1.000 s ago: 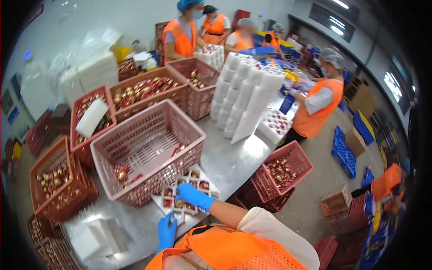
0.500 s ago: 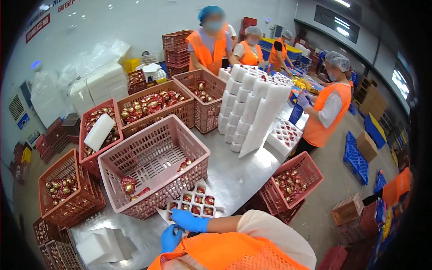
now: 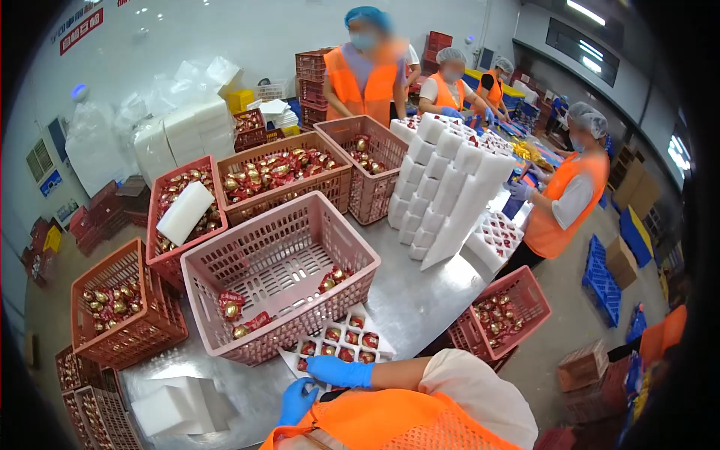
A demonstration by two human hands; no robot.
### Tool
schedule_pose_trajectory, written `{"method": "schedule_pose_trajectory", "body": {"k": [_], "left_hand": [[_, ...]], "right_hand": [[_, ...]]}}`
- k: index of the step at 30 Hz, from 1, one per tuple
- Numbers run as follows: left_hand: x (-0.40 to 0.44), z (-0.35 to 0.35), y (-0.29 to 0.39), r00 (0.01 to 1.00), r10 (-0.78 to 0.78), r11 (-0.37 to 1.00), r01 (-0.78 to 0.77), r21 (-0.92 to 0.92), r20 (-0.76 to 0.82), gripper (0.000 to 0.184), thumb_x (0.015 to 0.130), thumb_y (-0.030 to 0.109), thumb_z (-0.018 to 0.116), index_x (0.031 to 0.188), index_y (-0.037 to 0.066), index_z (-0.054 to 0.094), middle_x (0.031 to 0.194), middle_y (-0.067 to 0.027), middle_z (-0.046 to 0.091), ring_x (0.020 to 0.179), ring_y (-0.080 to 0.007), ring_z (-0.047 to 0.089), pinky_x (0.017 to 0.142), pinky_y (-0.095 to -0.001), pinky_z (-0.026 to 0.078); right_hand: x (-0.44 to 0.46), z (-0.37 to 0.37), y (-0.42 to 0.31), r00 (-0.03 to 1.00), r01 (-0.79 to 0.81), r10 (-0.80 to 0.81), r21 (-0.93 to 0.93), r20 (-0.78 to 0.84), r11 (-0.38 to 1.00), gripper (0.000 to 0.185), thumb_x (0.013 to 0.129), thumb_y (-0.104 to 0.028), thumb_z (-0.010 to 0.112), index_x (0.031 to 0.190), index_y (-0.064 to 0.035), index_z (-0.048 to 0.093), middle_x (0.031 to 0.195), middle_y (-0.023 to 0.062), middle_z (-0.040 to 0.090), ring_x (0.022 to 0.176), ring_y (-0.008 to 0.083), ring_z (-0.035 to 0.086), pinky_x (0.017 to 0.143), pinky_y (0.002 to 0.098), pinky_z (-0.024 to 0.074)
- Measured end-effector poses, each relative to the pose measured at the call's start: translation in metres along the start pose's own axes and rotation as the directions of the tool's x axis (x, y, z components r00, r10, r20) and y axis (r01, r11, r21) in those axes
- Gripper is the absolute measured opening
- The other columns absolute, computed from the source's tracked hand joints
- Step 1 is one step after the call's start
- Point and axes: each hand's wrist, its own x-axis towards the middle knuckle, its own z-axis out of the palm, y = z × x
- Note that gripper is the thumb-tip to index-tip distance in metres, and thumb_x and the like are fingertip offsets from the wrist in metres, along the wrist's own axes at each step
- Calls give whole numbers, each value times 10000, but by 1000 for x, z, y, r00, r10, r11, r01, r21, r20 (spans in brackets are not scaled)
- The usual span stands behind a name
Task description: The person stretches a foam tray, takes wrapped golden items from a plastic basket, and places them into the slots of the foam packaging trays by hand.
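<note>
A white foam tray (image 3: 361, 330) with round cells lies on the metal table, holding several red-and-gold wrapped balls (image 3: 346, 354). My right hand (image 3: 339, 371), in a blue glove, rests over the tray's near edge with fingers stretched left, their tips beside a wrapped ball. Just nearer to my body, my left hand (image 3: 298, 403), also gloved in blue, has its fingers curled by the tray's near corner; what is inside them is hidden. Beyond the tray stands a large pink crate (image 3: 281, 311) with a few wrapped balls at its bottom.
More crates of wrapped balls (image 3: 281, 176) stand behind and left. A tall stack of white foam trays (image 3: 442, 187) rises at the right. Foam pieces (image 3: 180, 405) lie at the table's near left. A co-worker (image 3: 566, 187) stands right; others work further back.
The view has shifted, so the scene sits further right in the picture. My hands stay at the tray's near edge. The far co-worker's hands now show over the table.
</note>
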Motion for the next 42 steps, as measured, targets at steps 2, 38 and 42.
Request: {"method": "schedule_pose_trajectory", "body": {"k": [2,38,42], "left_hand": [[-5,-3,0,1000,-17,999,18,-45,24,283,737,244,695,966,94,622,701,-101,552,625,-224,550,589,-329,451],[-33,-10,51,935,-245,894,115,-434,-257,399,804,159,645,1192,132,555,965,-133,614,922,-246,594,822,-333,459],[14,-75,104,914,-195,476,-228,-849,-355,679,807,133,657,1369,30,290,1262,-122,454,1106,-230,520,871,-339,479]], "right_hand": [[-7,-3,10,983,156,-170,-183,-66,971,137,768,-119,516,768,-19,610,726,168,608,656,306,624,571,411,495],[267,-113,-95,885,466,-453,-187,112,865,272,762,-195,665,934,-4,576,885,221,598,793,354,601,693,423,475],[125,-204,-167,953,284,-295,140,68,949,355,754,-109,687,1051,-7,521,935,108,593,855,193,590,757,334,489]]}}
